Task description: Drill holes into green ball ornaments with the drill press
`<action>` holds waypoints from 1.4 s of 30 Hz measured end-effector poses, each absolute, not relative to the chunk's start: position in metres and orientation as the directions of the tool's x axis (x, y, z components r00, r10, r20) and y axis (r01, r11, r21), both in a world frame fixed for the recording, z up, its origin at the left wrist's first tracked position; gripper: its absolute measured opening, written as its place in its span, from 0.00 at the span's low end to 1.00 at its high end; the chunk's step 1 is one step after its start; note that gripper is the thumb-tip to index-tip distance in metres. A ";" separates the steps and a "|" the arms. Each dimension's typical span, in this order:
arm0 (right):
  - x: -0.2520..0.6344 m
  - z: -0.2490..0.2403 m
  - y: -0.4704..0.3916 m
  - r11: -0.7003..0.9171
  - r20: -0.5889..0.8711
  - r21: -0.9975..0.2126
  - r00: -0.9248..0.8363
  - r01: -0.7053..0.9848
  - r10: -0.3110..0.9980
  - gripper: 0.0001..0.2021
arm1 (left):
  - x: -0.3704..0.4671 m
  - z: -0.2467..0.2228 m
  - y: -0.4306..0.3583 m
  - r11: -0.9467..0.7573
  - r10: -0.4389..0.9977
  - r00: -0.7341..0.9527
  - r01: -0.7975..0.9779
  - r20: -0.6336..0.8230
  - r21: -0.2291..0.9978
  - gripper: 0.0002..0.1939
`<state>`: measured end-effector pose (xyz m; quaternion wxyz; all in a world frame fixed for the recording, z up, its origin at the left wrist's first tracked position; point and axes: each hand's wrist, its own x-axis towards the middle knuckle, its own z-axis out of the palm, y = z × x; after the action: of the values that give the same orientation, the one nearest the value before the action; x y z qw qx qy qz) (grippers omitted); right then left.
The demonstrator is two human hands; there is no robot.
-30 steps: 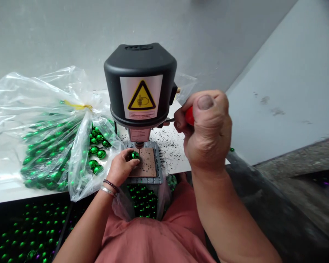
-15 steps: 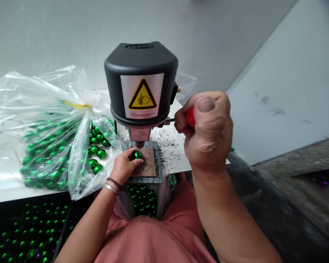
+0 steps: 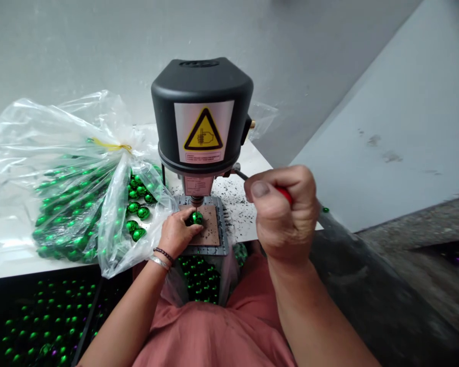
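While the left hand (image 3: pixel 177 230) pinches 1 glossy green ball (image 3: pixel 198 218) beneath the drill bit (image 3: pixel 196 208), over the brown board (image 3: pixel 211 233), the right hand (image 3: pixel 285 219) is closed round the red knob (image 3: pixel 285 194); best hold the ball centred, grip clear of the bit, and pull evenly.

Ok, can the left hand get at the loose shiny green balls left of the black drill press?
Probably not just now: the left hand is holding another shiny green ball beneath the thin drill bit. Those balls look near, but clear plastic film seems between.
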<state>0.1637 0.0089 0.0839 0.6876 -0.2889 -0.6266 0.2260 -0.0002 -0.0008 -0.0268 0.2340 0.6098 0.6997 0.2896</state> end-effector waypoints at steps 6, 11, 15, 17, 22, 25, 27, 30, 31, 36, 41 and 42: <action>0.164 0.077 0.003 0.766 0.769 -0.639 0.068 0.067 0.635 0.06 | 0.000 -0.025 -0.002 0.093 0.989 -0.145 0.733 0.022 0.674 0.24; 0.159 0.067 0.005 0.778 0.778 -0.625 0.136 0.064 0.614 0.03 | 0.001 -0.026 -0.003 0.077 0.990 -0.136 0.732 0.035 0.677 0.23; 0.153 0.058 0.009 0.825 0.807 -0.561 0.179 -0.067 0.563 0.01 | 0.001 -0.027 -0.003 0.054 0.989 -0.134 0.742 0.068 0.669 0.23; 0.151 0.056 0.011 0.836 0.815 -0.537 0.185 -0.117 0.549 0.01 | 0.001 -0.027 -0.004 0.056 0.988 -0.137 0.752 0.072 0.656 0.24; 0.149 0.050 0.013 0.847 0.822 -0.516 0.203 -0.132 0.532 0.01 | 0.001 -0.025 -0.004 0.077 0.989 -0.142 0.755 0.048 0.652 0.24; 0.149 0.039 0.012 0.830 0.802 -0.547 0.214 -0.114 0.558 0.02 | 0.001 -0.024 -0.004 0.073 0.990 -0.136 0.747 0.044 0.661 0.24; 0.148 0.031 0.010 0.804 0.777 -0.586 0.212 -0.099 0.593 0.02 | 0.001 -0.024 -0.004 0.069 0.990 -0.131 0.747 0.044 0.661 0.23; 0.148 0.030 0.008 0.785 0.756 -0.606 0.215 -0.128 0.618 0.03 | 0.000 -0.024 -0.004 0.071 0.990 -0.131 0.756 0.044 0.650 0.22; 0.147 0.034 0.008 0.789 0.758 -0.600 0.221 -0.134 0.614 0.04 | 0.001 -0.024 -0.004 0.072 0.990 -0.133 0.758 0.046 0.648 0.22; 0.145 0.089 0.021 0.772 0.737 -0.635 0.309 0.014 0.600 0.12 | 0.004 -0.022 -0.004 0.073 0.987 -0.151 0.742 0.061 0.666 0.20; 0.143 0.129 0.043 0.678 0.651 -0.731 0.213 -0.082 0.728 0.18 | -0.002 -0.009 -0.025 0.059 0.996 -0.087 0.661 -0.002 0.748 0.16; 0.143 0.131 0.046 0.667 0.641 -0.737 0.202 -0.108 0.740 0.18 | -0.004 -0.005 -0.032 0.025 1.000 -0.002 0.661 -0.031 0.750 0.16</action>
<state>0.1433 0.0459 0.1308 0.7218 -0.2827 -0.5593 0.2938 -0.0042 -0.0315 -0.0049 0.3007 0.6391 0.6496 0.2812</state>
